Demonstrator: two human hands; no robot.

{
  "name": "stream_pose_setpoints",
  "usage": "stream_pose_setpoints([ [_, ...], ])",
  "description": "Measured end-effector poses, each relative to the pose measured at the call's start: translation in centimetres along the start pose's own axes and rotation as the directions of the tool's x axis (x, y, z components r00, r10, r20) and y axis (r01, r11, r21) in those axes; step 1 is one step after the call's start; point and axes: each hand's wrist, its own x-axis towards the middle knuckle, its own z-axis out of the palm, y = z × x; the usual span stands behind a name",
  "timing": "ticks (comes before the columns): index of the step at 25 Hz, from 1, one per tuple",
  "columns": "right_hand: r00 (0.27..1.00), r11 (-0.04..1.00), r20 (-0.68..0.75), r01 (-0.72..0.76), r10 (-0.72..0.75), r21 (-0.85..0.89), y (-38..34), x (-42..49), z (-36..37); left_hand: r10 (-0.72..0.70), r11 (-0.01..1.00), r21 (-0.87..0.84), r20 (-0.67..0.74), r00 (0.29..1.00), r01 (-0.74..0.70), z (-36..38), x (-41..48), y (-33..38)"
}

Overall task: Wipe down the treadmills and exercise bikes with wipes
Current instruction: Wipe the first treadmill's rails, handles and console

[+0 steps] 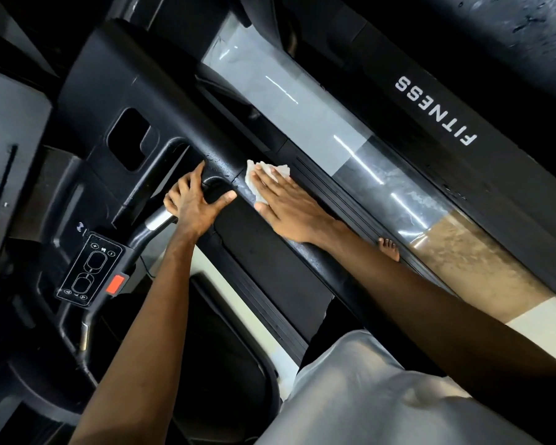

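Observation:
I look down on a black treadmill console [135, 101] and its side arm [270, 248]. My right hand [286, 207] lies flat, fingers straight, pressing a crumpled white wipe [265, 175] onto the arm where it meets the console; the surface there looks wet. My left hand [195, 203] grips the black handlebar [215, 191] just left of the wipe, thumb stretched toward my right hand. The handlebar's silver sensor section [156, 221] shows below my left hand.
A control pad [89, 269] with oval buttons and a red stop tab [118, 284] sits lower left. A neighbouring treadmill's side rail marked FITNESS [437, 112] runs along the upper right, with glossy floor [302, 101] between. My bare foot [389, 248] and grey garment [366, 396] are below.

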Motion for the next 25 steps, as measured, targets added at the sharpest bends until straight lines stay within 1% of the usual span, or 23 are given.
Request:
stream_pose_setpoints([
  [2, 0.998, 0.998, -0.001, -0.057, 0.057, 0.008, 0.3, 0.5, -0.3, 0.010, 1.000, 0.016, 0.025, 1.000, -0.010, -0.3, 0.0, 0.1],
  [4, 0.989, 0.987, -0.023, -0.145, 0.147, 0.064, 0.6, -1.0, -0.5, 0.036, 0.995, 0.091, 0.066, 0.997, -0.042, -1.0, 0.2, -0.3],
  [5, 0.986, 0.983, -0.020, -0.165, 0.167, 0.085, 0.8, -2.1, -0.5, 0.061, 0.989, 0.131, 0.060, 0.996, -0.069, -1.4, 0.3, -0.8],
  [7, 0.991, 0.990, -0.028, -0.130, 0.131, 0.050, 0.6, -3.8, 0.1, 0.131, 0.975, 0.177, 0.013, 0.991, -0.131, -1.8, 0.8, -2.0],
  [9, 0.998, 0.998, -0.038, -0.051, 0.050, -0.022, -0.1, -3.6, 0.6, 0.170, 0.964, 0.207, -0.008, 0.985, -0.165, -1.3, 0.9, -2.7],
  [11, 0.999, 0.999, -0.039, 0.004, -0.005, -0.041, -0.7, -1.4, 0.5, 0.178, 0.953, 0.253, -0.034, 0.983, -0.164, -0.6, 0.8, -2.9],
  [13, 1.000, 1.000, -0.015, -0.004, 0.003, -0.017, -1.4, 1.2, 0.1, 0.167, 0.950, 0.275, -0.052, 0.985, -0.146, -0.4, 0.8, -2.8],
  [16, 0.993, 0.994, -0.038, -0.110, 0.110, 0.014, -1.2, 2.0, 0.0, 0.142, 0.964, 0.233, -0.057, 0.988, -0.125, -0.3, 0.4, -2.5],
  [20, 0.974, 0.971, -0.050, -0.213, 0.220, 0.109, 0.4, -3.6, 0.2, 0.149, 0.983, 0.128, -0.166, 0.975, -0.128, 1.4, -1.8, -2.2],
  [22, 0.964, 0.952, -0.019, -0.258, 0.264, 0.164, 1.1, -5.7, 0.1, 0.129, 0.990, 0.073, -0.181, 0.975, -0.118, 1.8, -2.2, -2.2],
  [25, 0.957, 0.930, 0.000, -0.281, 0.289, 0.237, 1.0, -3.7, -0.5, 0.110, 0.994, 0.037, -0.184, 0.977, -0.105, 1.8, -1.9, -2.3],
])
